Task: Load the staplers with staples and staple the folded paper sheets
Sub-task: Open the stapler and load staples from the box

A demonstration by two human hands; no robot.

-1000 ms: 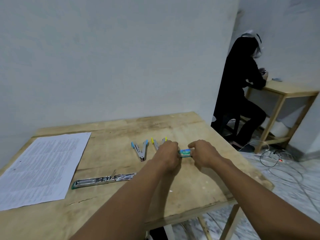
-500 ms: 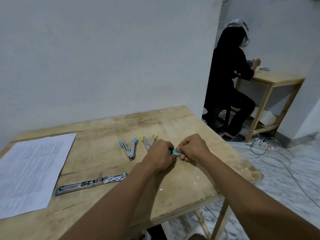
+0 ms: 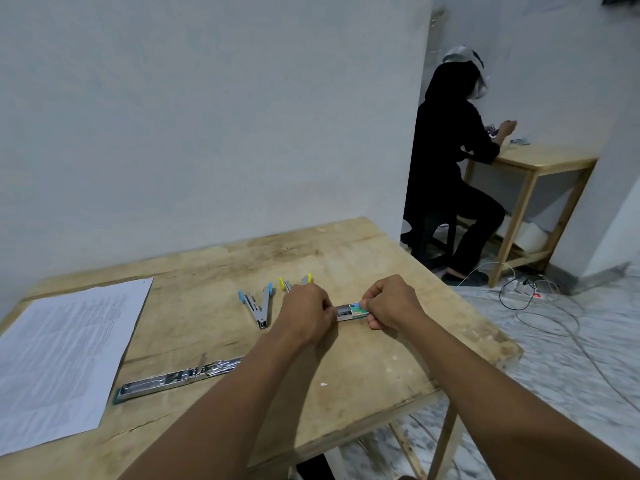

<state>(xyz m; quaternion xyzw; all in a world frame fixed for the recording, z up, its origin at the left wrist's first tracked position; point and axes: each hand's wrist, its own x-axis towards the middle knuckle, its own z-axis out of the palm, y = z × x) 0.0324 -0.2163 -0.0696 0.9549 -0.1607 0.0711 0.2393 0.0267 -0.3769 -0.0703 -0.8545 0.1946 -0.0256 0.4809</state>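
A small staple box (image 3: pixel 350 312) with a green label lies between my hands above the wooden table (image 3: pixel 363 362), its inner tray slid partly out to the left. My left hand (image 3: pixel 306 315) pinches the tray end and my right hand (image 3: pixel 389 301) grips the sleeve end. A blue-tipped stapler (image 3: pixel 259 304) lies swung open in a V shape on the table. Behind my left hand, a yellow-tipped stapler (image 3: pixel 285 284) also lies open, partly hidden. A printed paper sheet (image 3: pixel 59 358) lies at the table's left.
A long metal stapler (image 3: pixel 176 377) with a teal end lies near the front of the table, by the paper. At the back right, a person in black (image 3: pixel 450 161) sits at a second wooden table (image 3: pixel 540 164). Cables and a power strip (image 3: pixel 526 294) lie on the floor.
My hands have drawn apart a little, and the box's inner tray now shows between them, pulled out to the left. The camera view shifted slightly.
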